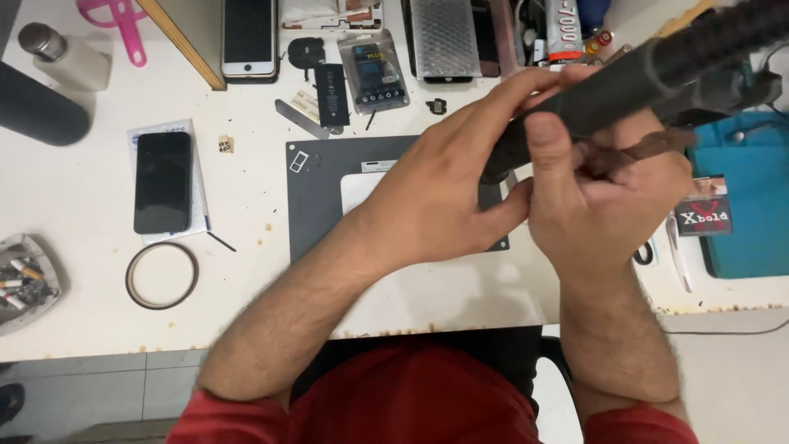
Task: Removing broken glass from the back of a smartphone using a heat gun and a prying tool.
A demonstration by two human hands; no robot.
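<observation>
A long black rod-shaped tool (657, 70) with a textured grip slants from the upper right down toward the middle of the table. My right hand (604, 193) is closed around its lower part, thumb on top. My left hand (448, 185) wraps the tool's lower end, fingers stretched along it. A brown strap (649, 148) hangs from the tool by my right hand. Both hands hover over a dark grey work mat (316, 193) with a pale rectangular piece (355, 187) on it, mostly hidden by my left hand.
On the white table: a black phone (162, 181) on a plastic sleeve, a tape ring (161, 275), an ashtray (25, 279), a white phone (248, 37), a phone battery (333, 94), a bagged part (375, 74), a teal box (744, 205), a pink tool (119, 20).
</observation>
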